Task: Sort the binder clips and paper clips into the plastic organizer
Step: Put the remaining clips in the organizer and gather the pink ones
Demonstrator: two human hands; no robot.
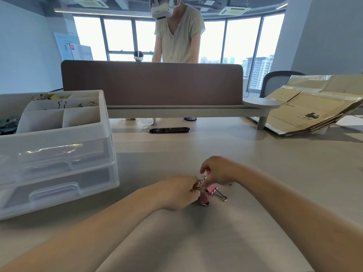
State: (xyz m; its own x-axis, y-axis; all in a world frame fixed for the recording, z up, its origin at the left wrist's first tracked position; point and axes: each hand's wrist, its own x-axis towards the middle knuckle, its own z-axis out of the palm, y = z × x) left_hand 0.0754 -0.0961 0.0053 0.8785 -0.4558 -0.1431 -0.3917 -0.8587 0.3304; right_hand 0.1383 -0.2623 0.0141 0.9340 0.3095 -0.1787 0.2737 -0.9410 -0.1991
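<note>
Both hands work near the front edge of the pale desk [255, 154]. The desktop runs wide from them to the brown divider panel [151, 83] at the back, where a dark cable slot [169, 130] is let into the surface. The plastic organizer [59, 154] stands to the left, its near corner well apart from the left hand [174, 193]. A stack of flattened cardboard [314, 108] leans at the far right, well away from the right hand [218, 169].

I count two pink binder clips [204, 200], lying just beside each other on the desk between the hands. The organizer has two clear drawers, one above the other, both closed, and a white divided tray on top with two square cells at its front. One dark wire-handled clip [62, 104] stands in the cell behind them. There are silvery clips [86, 104] next to it, yellow ones [53, 96] at the back, and dark green ones [7, 123] on the far left.

The pink clips are small folded metal bodies with silver wire handles, one pair splayed out to the right on the desk. The left hand's fingers are curled tight, pinching wire handles at the top of the cluster. The right hand arches over from the far side, fingers curled down, with thumb and forefinger closed on a wire loop.

Another person [176, 36] in a headset stands behind the divider.
</note>
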